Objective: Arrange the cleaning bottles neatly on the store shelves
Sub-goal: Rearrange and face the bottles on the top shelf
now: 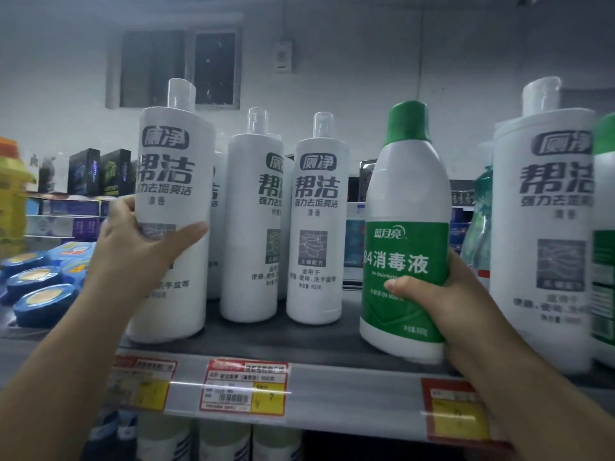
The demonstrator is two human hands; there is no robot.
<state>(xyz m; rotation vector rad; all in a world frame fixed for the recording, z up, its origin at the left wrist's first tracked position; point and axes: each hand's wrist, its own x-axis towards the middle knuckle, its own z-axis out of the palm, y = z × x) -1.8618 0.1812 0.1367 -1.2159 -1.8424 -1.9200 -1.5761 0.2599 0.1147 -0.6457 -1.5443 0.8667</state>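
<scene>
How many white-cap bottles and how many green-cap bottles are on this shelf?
White-cap bottles: 4, one held by the left hand, then.
Green-cap bottles: 2, one in the right hand, one at the right edge.
Total: 6

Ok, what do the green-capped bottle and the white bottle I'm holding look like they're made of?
The green-capped bottle in the right hand looks like opaque white plastic, smooth and slightly glossy, with a printed green label. The white bottle held by the left hand seems similar plastic with a more matte look; its cap appears translucent, probably plastic too.
</scene>
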